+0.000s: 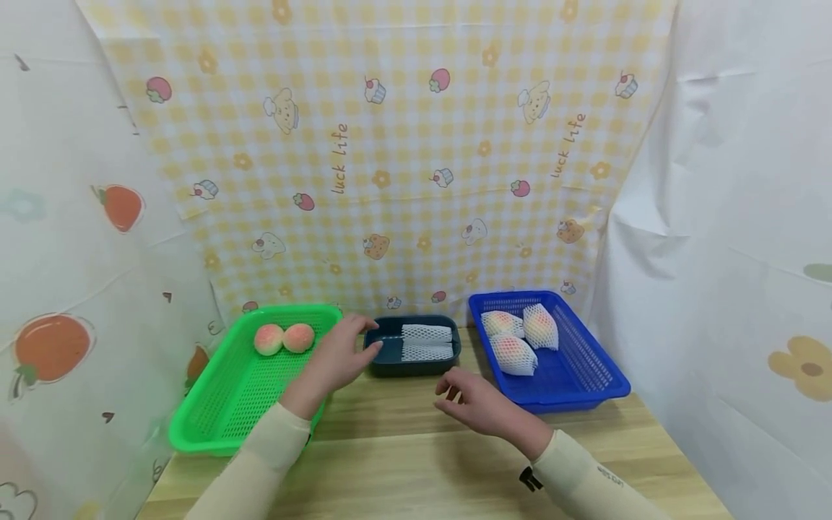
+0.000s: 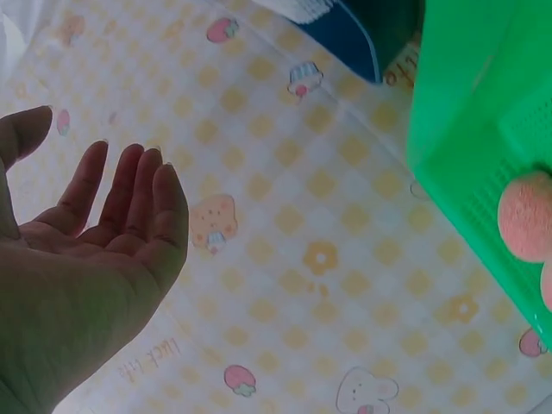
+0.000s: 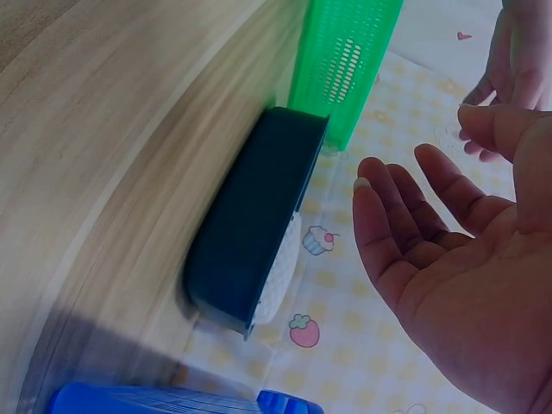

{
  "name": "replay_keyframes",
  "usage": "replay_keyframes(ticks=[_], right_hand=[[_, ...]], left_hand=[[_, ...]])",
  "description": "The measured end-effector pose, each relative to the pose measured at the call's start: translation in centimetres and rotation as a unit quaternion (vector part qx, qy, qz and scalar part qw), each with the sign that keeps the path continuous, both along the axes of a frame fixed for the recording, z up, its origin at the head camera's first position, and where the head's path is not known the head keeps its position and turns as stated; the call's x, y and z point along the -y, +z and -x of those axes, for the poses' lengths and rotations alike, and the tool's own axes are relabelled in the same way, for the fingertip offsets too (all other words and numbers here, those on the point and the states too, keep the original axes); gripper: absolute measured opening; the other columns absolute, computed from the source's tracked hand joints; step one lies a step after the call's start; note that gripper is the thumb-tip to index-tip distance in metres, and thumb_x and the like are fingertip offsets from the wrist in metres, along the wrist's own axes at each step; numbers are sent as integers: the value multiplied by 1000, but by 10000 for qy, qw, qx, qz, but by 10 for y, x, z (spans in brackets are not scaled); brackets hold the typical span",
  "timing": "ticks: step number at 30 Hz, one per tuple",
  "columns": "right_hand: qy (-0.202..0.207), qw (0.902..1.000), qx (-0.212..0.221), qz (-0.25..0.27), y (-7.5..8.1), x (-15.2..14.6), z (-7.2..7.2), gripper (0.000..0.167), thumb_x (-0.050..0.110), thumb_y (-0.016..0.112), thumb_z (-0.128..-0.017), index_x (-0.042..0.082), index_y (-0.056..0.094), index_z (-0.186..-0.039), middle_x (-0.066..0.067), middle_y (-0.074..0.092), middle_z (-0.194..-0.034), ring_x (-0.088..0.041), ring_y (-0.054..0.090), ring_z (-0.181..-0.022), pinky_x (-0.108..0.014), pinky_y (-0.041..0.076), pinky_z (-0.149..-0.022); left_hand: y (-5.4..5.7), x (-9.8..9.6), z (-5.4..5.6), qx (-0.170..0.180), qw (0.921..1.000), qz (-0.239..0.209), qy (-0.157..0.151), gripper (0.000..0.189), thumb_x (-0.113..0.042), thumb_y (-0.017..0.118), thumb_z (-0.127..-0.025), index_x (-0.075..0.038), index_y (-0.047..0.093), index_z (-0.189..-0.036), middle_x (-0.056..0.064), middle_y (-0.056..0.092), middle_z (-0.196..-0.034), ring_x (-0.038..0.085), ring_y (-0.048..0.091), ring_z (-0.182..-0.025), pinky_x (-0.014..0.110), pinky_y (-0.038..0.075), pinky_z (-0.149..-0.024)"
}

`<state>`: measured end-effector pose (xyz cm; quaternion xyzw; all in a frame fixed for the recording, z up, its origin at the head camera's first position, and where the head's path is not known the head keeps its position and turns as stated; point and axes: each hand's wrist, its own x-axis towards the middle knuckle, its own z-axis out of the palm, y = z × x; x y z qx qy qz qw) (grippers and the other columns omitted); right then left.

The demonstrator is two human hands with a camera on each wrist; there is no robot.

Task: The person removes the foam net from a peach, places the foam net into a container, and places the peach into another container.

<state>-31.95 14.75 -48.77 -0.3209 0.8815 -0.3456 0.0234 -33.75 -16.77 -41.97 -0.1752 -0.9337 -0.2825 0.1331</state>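
Observation:
My left hand [image 1: 341, 354] hovers between the green basket [image 1: 195, 412] and the dark teal tray [image 1: 409, 370], fingers loosely bent with nothing in them. Past the tray's front right corner hangs my right hand [image 1: 477, 404], relaxed and holding nothing, near the blue basket [image 1: 552, 404]. Two white foam net sleeves [image 1: 426, 352] lie flat inside the tray. At the back of the green basket sit two bare pink peaches [image 1: 299, 337]. Several peaches in foam nets [image 1: 513, 354] rest in the blue basket. Both wrist views show the palms bare.
The wooden table [image 1: 403, 462] carries all three containers. Behind it hangs a yellow checked cloth [image 1: 403, 238] right at the tray's back, with white printed sheets [image 1: 715, 289] along the sides.

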Motion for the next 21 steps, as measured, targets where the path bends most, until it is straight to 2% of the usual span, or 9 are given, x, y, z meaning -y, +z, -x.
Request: replay_keyframes(ticks=[4,7,13,16,21], right_hand=[[19,10000,-45,34,-1,-1,0,15,26,73,-110,12,73,-117,8,67,-111,-11,68,-101,-32,60,-84],[3,9999,-95,37,0,-2,1,10,24,73,-110,16,73,-116,8,68,-110,-10,68,-100,-31,60,-83],[-42,9999,-129,46,0,-3,1,7,25,74,-109,19,72,-113,7,68,-109,-10,68,-99,-32,60,-82],[-33,9999,-155,29,-2,-3,2,10,24,73,-110,15,72,-114,5,68,-110,-11,69,-99,-33,60,-82],[-4,9999,-152,42,-4,-2,3,13,22,73,-109,10,72,-114,2,68,-111,-14,69,-100,-35,60,-83]], left_hand=[[-14,-11,-12,-29,10000,-82,-2,36,-31,77,-106,-11,71,-135,8,68,-134,30,68,-124,54,58,-103],[-27,-18,-20,28,9999,-151,3,32,-29,79,-104,-13,73,-131,6,69,-130,27,69,-121,51,60,-101],[-54,-26,-29,119,9995,-239,-184,29,-23,81,-102,-9,73,-127,8,71,-126,30,69,-120,51,59,-103],[-61,-28,-32,90,9991,-295,-274,28,-20,82,-101,-6,74,-124,12,71,-125,32,69,-118,53,59,-101],[-66,-31,-34,166,9993,-275,-191,26,-23,81,-102,-9,74,-123,11,71,-124,32,69,-118,52,59,-101]])
